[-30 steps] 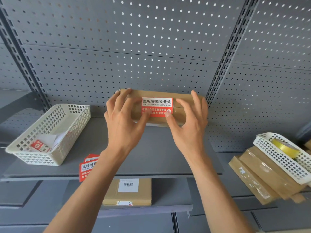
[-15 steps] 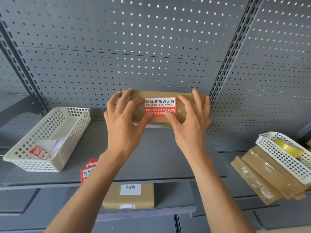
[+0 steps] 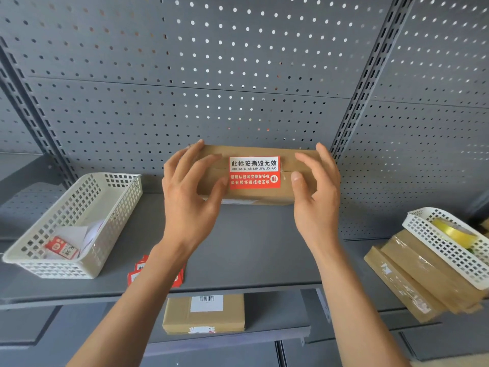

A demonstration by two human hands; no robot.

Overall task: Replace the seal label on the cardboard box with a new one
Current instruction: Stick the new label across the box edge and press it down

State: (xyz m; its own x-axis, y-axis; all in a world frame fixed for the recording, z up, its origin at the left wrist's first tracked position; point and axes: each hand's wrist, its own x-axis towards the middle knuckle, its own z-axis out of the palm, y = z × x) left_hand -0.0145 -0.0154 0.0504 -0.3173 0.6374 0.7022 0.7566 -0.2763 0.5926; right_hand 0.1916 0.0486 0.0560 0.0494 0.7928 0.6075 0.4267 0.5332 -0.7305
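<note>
grey pegboard (image 3: 238, 75) backs a grey metal shelf (image 3: 251, 250) in front of you. the cardboard box (image 3: 259, 194) stands against the pegboard at the back edge of the shelf, near its middle, with a red and white seal label (image 3: 254, 172) stuck across the seam on its front face. your left hand (image 3: 190, 200) and right hand (image 3: 316, 197) flank the label, fingers spread and relaxed, gripping nothing; whether the fingertips touch the box cannot be told. a white basket (image 3: 79, 221) holding crumpled paper and a torn label sits toward the left edge. a stack of spare labels (image 3: 137, 271) lies at the front edge, partly hidden by your left forearm. a second box (image 3: 203, 313) rests on the lower shelf.
</note>
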